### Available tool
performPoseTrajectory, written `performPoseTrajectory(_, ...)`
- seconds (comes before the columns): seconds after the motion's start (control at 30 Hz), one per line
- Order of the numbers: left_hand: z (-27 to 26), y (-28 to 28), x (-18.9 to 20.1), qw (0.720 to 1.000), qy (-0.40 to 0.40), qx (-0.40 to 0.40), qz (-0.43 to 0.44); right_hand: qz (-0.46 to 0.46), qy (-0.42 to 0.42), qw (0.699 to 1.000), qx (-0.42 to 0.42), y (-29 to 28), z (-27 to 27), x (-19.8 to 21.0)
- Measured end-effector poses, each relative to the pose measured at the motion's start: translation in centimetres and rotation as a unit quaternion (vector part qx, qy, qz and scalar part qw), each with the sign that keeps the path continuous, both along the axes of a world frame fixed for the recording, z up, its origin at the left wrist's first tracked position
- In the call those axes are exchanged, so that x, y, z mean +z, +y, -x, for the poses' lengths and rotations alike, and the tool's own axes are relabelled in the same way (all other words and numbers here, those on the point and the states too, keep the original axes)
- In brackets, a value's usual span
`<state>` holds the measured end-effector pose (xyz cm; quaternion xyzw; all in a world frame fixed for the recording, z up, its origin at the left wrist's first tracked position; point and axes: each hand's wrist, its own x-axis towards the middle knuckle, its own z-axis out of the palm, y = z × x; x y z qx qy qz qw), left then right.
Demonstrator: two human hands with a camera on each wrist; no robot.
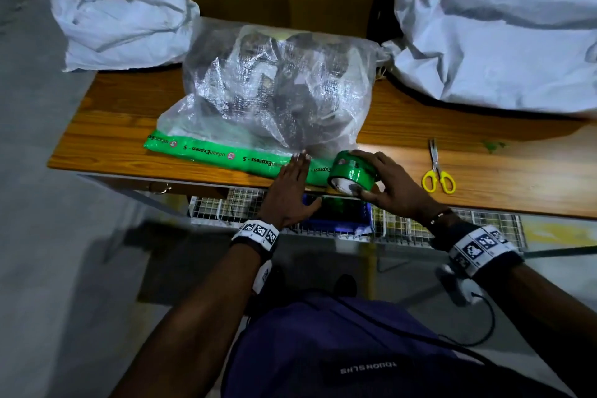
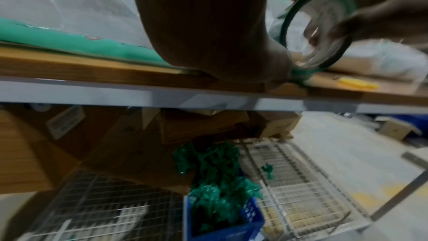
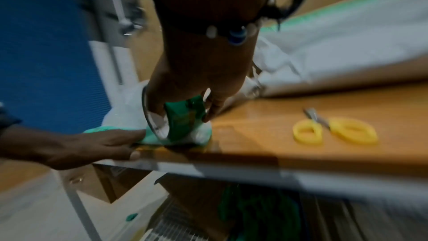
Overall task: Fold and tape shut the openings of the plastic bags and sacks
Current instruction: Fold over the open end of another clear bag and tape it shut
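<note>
A clear woven plastic bag [image 1: 274, 84] full of dark items lies on the wooden table [image 1: 484, 178]. Its folded opening, covered by a green printed tape strip [image 1: 200, 150], runs along the front edge. My left hand [image 1: 290, 184] lies flat with straight fingers pressing that strip [image 2: 69, 38] down. My right hand [image 1: 391, 184] grips a green tape roll [image 1: 352, 173] at the strip's right end, thumb and fingers curled round it. The roll [image 3: 183, 118] stands on edge on the bag's corner, and the roll [image 2: 317, 30] appears blurred in the left wrist view.
Yellow-handled scissors [image 1: 437, 171] lie right of the roll. A white sack [image 1: 122, 19] sits at the back left, a big white sack with green top [image 1: 497, 35] at the back right. Below the table edge is a blue bin of green scraps [image 2: 220, 199] on wire racks.
</note>
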<state>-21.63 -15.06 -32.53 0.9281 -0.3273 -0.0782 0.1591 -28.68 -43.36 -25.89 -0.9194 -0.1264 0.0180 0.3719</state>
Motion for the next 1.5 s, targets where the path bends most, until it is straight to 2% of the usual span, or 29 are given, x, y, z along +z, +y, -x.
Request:
performPoseTrajectory(0.07, 0.7, -1.2, 0.5, 1.0, -0.005, -0.006, 0.016, -0.052, 0.013, 0.998, -0.02, 0.5, 0.6, -1.8)
performPoseTrajectory(0.17, 1.4, -2.6, 0.4, 0.999, 0.02, -0.022, 0.022, -0.064, 0.011, 0.997, -0.051, 1.8, 0.8, -3.4)
performPoseTrajectory(0.33, -0.6, -0.9, -0.1, 0.999, 0.018, -0.032, -0.005, -0.057, -0.02, 0.997, -0.057, 4.1, -0.5, -3.0)
performPoseTrajectory(0.5, -2.3, 0.4, 0.1, 0.999, 0.012, -0.017, -0.025, -0.1, 0.002, 0.994, -0.053, 5.2, -1.9, -2.2)
performPoseTrajectory(0.57, -2.3, 0.3, 0.0, 0.999, 0.007, -0.012, -0.031, -0.046, 0.008, 0.998, -0.034, 4.0, -2.2, -1.6)
performPoseTrajectory(0.7, -2.2, 0.3, 0.1, 0.998, -0.001, -0.014, -0.055, 0.135, -0.017, 0.991, 0.018, -0.7, -2.2, -0.2)
performPoseTrajectory(0.77, -2.1, 0.1, 0.1, 0.998, 0.001, -0.019, -0.065, 0.166, -0.022, 0.985, 0.035, -2.7, -1.7, 0.1)
performPoseTrajectory(0.83, -2.1, -0.1, 0.3, 0.998, -0.006, -0.019, -0.066, 0.144, -0.028, 0.989, 0.036, -3.5, -0.8, 0.1)
performPoseTrajectory(1.0, -0.2, -2.5, 1.5, 0.999, -0.029, 0.016, 0.002, -0.011, 0.013, 0.999, -0.029, -2.1, 0.8, -1.5)
performPoseTrajectory(1.13, 0.9, -4.9, 1.0, 0.999, 0.002, 0.033, -0.002, -0.035, 0.005, 0.998, -0.06, -0.7, 1.5, -2.4)
performPoseTrajectory(1.2, 0.6, -4.9, 0.6, 0.999, 0.006, 0.035, -0.023, -0.006, 0.011, 0.999, -0.048, -0.7, 0.9, -1.8)
performPoseTrajectory(1.3, 0.5, -4.9, 0.6, 0.999, 0.001, 0.036, -0.036, 0.109, 0.002, 0.994, -0.017, -3.0, 0.1, -0.2)
performPoseTrajectory(1.4, 0.4, -5.0, 0.5, 0.999, 0.001, 0.038, -0.031, 0.215, -0.016, 0.977, -0.001, -5.3, 0.7, 1.5)
performPoseTrajectory(1.5, 0.3, -4.9, 0.3, 0.999, -0.002, 0.039, -0.028, 0.215, -0.017, 0.976, 0.011, -5.9, 1.0, 2.0)
